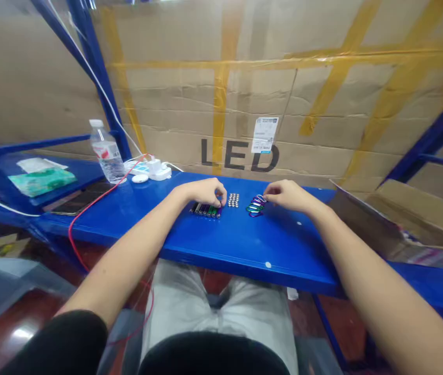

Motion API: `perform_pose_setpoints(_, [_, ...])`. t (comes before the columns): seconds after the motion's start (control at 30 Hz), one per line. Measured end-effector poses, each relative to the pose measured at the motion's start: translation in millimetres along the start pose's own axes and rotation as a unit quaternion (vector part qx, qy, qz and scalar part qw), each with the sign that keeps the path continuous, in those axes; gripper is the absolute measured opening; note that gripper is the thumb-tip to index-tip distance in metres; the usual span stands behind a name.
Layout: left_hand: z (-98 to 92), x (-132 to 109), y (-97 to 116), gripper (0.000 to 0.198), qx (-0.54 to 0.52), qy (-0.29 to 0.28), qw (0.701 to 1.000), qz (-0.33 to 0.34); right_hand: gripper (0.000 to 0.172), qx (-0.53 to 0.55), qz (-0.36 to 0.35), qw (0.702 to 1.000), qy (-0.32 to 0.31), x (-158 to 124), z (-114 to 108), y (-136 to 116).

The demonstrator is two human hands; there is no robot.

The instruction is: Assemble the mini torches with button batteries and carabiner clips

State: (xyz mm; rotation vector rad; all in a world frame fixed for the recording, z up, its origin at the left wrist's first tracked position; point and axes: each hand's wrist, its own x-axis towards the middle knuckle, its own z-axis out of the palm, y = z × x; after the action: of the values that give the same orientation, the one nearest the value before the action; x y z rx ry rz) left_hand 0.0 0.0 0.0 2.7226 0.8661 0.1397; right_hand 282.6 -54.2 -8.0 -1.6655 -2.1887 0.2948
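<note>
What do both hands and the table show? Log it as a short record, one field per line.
Left hand: left hand over the right end of a row of tubes; grip unclear
Right hand: right hand with fingertips at the upper edge of some colored clips; grip unclear
Between: small metal pieces in a neat block
Surface: blue table
Far left: upright bottle beside a power strip
Far right: open cardboard box

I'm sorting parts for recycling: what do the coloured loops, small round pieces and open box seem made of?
Coloured loops: probably metal with a glossy coloured finish, judging by bright highlights, though shiny plastic is possible.
Small round pieces: likely metal, silvery and shiny.
Open box: cardboard, matt brown with thin flaps.
</note>
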Motion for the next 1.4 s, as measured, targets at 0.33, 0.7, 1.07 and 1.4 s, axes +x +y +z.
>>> perform_pose_setpoints(0.33, [9.7, 8, 6, 0.015, -0.048, -0.016, 0.998, 0.034, 0.02, 0.059, -0.059, 0.996, -0.016, -1, 5, -3])
perform_pose_setpoints(0.7, [21.4, 20, 14, 0.018, -0.063, 0.202, 0.977, 0.015, 0.023, -0.047, -0.088, 0.995, -0.002, -23, 45, -69])
perform_pose_setpoints(1.07, [24.2, 22, 1, 0.039, -0.017, 0.281, 0.959, 0.009, 0.032, -0.024, -0.085, 0.995, -0.048, -25, 34, -63])
perform_pose_setpoints(1.4, [21.6, 20, 14, 0.011, -0.128, 0.232, 0.963, -0.046, 0.016, 0.198, -0.026, 0.979, 0.052, -17, -2, -32])
